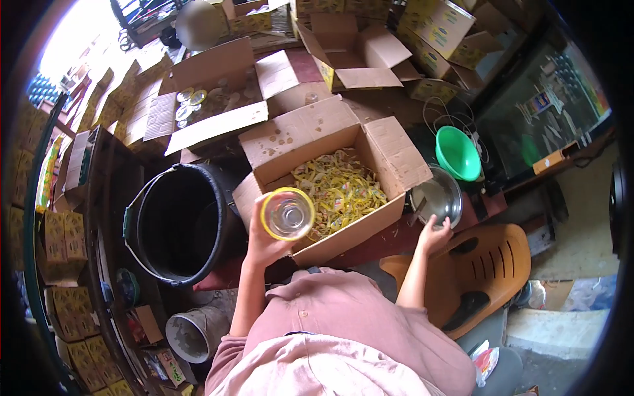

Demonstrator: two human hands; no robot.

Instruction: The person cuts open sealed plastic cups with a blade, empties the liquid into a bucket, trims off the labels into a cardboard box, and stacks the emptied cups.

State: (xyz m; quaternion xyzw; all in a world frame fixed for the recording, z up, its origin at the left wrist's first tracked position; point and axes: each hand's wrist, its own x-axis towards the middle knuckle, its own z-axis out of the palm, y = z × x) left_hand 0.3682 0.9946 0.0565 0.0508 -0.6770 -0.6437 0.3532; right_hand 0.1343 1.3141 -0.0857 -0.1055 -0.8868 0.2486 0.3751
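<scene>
My left hand (262, 239) is wrapped round a clear plastic cup (291, 218) with a yellow rim, its mouth facing up toward me. Behind the cup stands an open cardboard box (307, 135) filled with crumpled yellow and clear strips (343, 191). On the other side, my right hand (436, 232) is at the near rim of a metal bowl (444, 191), fingers apart and nothing visible in them. Whether those fingertips touch the rim, I cannot tell.
A large black bucket (221, 204) stands left of the box, with a grey bucket (188, 336) below. A green basin (457, 155) sits behind the metal bowl. An orange plastic chair (508, 254) is at my right. Another open carton (218, 69) holds lidded cups (188, 102).
</scene>
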